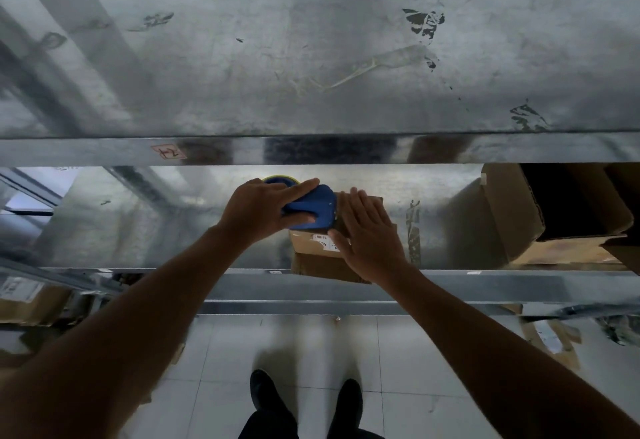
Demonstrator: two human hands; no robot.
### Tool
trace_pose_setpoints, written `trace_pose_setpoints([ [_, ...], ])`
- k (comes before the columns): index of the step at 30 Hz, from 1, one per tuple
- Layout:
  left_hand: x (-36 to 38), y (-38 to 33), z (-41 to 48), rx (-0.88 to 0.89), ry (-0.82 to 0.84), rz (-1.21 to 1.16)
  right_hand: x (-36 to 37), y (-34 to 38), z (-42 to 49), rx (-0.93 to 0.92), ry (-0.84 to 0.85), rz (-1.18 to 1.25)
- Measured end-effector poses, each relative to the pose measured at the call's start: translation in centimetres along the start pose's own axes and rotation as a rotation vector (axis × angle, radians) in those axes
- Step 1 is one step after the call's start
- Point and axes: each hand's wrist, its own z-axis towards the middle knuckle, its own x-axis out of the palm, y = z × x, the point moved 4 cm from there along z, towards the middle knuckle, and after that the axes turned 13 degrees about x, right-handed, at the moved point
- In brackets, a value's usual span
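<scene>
A small brown cardboard box [313, 249] with a white label sits near the front edge of a metal shelf [138, 230]. My left hand [263, 210] grips a blue tape dispenser [320, 208] that lies on the box's top; a roll with a yellow rim shows just behind the hand. My right hand [367, 230] lies flat on the box's right side, fingers straight and spread.
A larger open cardboard box [554, 216] stands on the same shelf at the right. An upper metal shelf [311, 57] with a small paper tag overhangs. More cartons sit on lower levels at left and right. My feet stand on a white tiled floor [311, 352].
</scene>
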Motion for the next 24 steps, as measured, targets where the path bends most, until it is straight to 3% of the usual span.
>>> trace_pose_setpoints([
  [5,-1.2,1.2,0.8,0.012,0.182,-0.051,-0.3,-0.6,0.6,-0.042,0.085,-0.079],
  [9,-1.8,3.9,1.3,-0.254,0.455,-0.142,-0.1,-0.5,0.6,-0.051,0.1,-0.119],
  [12,-1.6,6.4,0.2,-0.43,0.642,-0.356,-0.4,-0.5,0.5,-0.052,0.102,-0.113],
  [17,-1.0,8.9,-1.2,-0.528,0.692,-0.562,-0.5,-0.4,0.5,-0.058,0.094,-0.123],
  [20,-1.3,9.0,-1.9,-0.547,0.714,-0.524,-0.5,-0.6,0.8,-0.055,0.102,-0.14],
  [24,-1.1,7.6,-2.9,-0.418,0.693,-0.348,-0.5,-0.3,0.8,-0.052,0.086,-0.152],
])
